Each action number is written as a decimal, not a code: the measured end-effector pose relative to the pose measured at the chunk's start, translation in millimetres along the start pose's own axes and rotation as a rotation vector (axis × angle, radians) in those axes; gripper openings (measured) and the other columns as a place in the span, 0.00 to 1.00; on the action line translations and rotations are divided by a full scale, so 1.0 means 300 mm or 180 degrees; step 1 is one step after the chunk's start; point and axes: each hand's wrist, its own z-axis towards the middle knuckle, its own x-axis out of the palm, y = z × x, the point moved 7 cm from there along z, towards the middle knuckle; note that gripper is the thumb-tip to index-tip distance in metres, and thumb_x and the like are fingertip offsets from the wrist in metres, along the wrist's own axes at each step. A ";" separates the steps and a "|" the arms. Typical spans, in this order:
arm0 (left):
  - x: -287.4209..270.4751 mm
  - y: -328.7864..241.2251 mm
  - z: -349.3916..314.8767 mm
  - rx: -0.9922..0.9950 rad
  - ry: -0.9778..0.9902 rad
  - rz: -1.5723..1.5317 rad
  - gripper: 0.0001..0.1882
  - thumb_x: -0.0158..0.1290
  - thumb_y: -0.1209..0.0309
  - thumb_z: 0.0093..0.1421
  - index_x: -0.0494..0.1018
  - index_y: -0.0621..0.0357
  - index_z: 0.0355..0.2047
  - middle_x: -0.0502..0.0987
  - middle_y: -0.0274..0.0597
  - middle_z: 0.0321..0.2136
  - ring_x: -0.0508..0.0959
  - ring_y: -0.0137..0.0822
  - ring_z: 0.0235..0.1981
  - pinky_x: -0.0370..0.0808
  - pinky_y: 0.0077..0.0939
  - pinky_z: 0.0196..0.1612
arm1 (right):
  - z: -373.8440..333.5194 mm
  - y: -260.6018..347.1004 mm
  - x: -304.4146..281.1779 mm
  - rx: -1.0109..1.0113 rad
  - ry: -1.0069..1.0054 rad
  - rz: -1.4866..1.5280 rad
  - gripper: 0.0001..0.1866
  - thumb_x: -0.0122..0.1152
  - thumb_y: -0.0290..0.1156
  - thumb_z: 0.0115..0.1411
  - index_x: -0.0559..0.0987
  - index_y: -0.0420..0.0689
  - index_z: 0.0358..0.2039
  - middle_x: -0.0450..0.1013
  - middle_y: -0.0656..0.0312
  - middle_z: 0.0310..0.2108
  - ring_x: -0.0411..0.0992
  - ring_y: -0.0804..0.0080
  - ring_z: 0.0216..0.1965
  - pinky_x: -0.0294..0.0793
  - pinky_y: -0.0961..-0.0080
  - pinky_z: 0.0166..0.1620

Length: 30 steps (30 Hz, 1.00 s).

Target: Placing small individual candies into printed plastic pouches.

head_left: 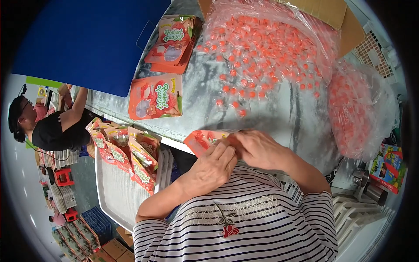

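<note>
A red printed pouch (201, 142) is between my hands at the near edge of the table, close to my striped shirt. My left hand (212, 166) has its fingers bent and pinched on the pouch's top edge. Beside it, my right hand (259, 150) is closed on the other end of that edge, with its fingertips partly hidden. Beyond them lies a flat pouch (155, 97) of the same kind, and behind that a banded stack of pouches (172, 41). Small wrapped red candies (257, 52) spread from a clear plastic bag over the far side of the table.
Plump pouches (124, 150) lie on a white tray (115, 194) at my left. A blue panel (87, 43) covers the far left. A second bag of candies (351, 115) sits at the right, near a cardboard box (321, 11). A co-worker (56, 122) is beyond the table at left.
</note>
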 end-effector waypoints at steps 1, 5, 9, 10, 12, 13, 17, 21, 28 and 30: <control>-0.022 -0.003 0.004 0.0091 -0.0094 0.0141 0.16 0.52 0.72 0.43 0.72 0.67 0.34 0.69 0.49 0.34 0.71 0.47 0.45 0.72 0.35 0.44 | 0.002 0.014 -0.005 0.0000 0.0002 -0.0004 0.08 0.50 0.26 0.57 0.74 0.36 0.33 0.75 0.47 0.32 0.74 0.48 0.34 0.73 0.57 0.37; -0.096 0.032 -0.002 0.0042 -0.0032 0.0000 0.10 0.51 0.71 0.44 0.70 0.65 0.27 0.71 0.48 0.31 0.73 0.45 0.40 0.71 0.38 0.49 | 0.006 0.043 0.029 0.0344 0.1215 0.0625 0.07 0.50 0.26 0.58 0.75 0.37 0.34 0.76 0.47 0.34 0.74 0.50 0.34 0.74 0.62 0.36; -0.177 0.073 -0.018 -0.0291 -0.0229 0.0073 0.08 0.52 0.73 0.46 0.69 0.63 0.27 0.73 0.47 0.28 0.75 0.44 0.33 0.72 0.37 0.36 | 0.035 0.064 -0.056 -0.0169 -0.0536 0.1927 0.10 0.53 0.26 0.59 0.75 0.37 0.40 0.77 0.53 0.32 0.75 0.57 0.30 0.75 0.69 0.33; -0.180 0.081 -0.031 -0.0310 -0.0236 0.0092 0.08 0.52 0.73 0.46 0.69 0.63 0.27 0.73 0.47 0.28 0.75 0.44 0.33 0.72 0.37 0.36 | 0.043 0.036 -0.046 -0.0192 -0.0519 0.1928 0.10 0.53 0.26 0.59 0.75 0.37 0.40 0.77 0.53 0.32 0.75 0.57 0.30 0.75 0.69 0.33; -0.200 0.136 -0.074 -0.0727 -0.0414 0.0272 0.07 0.54 0.74 0.47 0.70 0.63 0.27 0.74 0.48 0.28 0.75 0.43 0.32 0.72 0.38 0.32 | 0.056 -0.059 -0.094 -0.0253 -0.1432 0.0449 0.17 0.57 0.25 0.59 0.73 0.38 0.49 0.73 0.52 0.46 0.74 0.57 0.43 0.75 0.64 0.46; -0.208 0.166 -0.102 -0.0944 -0.0434 0.0286 0.07 0.55 0.76 0.48 0.70 0.62 0.28 0.74 0.48 0.27 0.76 0.44 0.30 0.72 0.39 0.31 | 0.082 -0.115 -0.073 -0.0259 -0.1450 0.0450 0.17 0.57 0.25 0.59 0.73 0.38 0.49 0.73 0.52 0.46 0.74 0.57 0.43 0.75 0.64 0.46; -0.268 0.221 -0.180 -0.1588 -0.0705 0.0237 0.07 0.58 0.79 0.49 0.70 0.61 0.26 0.71 0.43 0.21 0.73 0.45 0.24 0.71 0.36 0.29 | 0.167 -0.283 0.049 0.0011 -0.1268 -0.1182 0.27 0.61 0.33 0.57 0.67 0.41 0.57 0.59 0.48 0.59 0.57 0.48 0.60 0.57 0.56 0.62; -0.301 0.223 -0.208 -0.1538 -0.0922 0.0257 0.07 0.58 0.80 0.46 0.70 0.61 0.24 0.70 0.41 0.19 0.72 0.43 0.23 0.70 0.36 0.27 | 0.227 -0.342 0.134 0.0149 -0.1063 -0.1689 0.32 0.62 0.39 0.56 0.65 0.45 0.60 0.53 0.48 0.64 0.51 0.43 0.63 0.47 0.47 0.65; -0.326 0.229 -0.228 -0.1291 -0.0675 0.0507 0.07 0.59 0.78 0.44 0.71 0.62 0.24 0.75 0.42 0.23 0.73 0.44 0.25 0.71 0.38 0.30 | 0.183 -0.337 0.197 -0.0112 -0.0794 -0.1960 0.29 0.60 0.38 0.57 0.67 0.46 0.58 0.54 0.50 0.64 0.53 0.46 0.63 0.47 0.46 0.65; -0.268 0.218 -0.209 -0.1234 -0.0610 0.0318 0.08 0.59 0.76 0.46 0.72 0.64 0.27 0.77 0.44 0.27 0.74 0.44 0.27 0.72 0.38 0.33 | 0.155 -0.304 0.174 -0.0200 -0.0760 -0.1663 0.28 0.59 0.37 0.58 0.67 0.46 0.58 0.54 0.50 0.64 0.54 0.47 0.63 0.49 0.48 0.65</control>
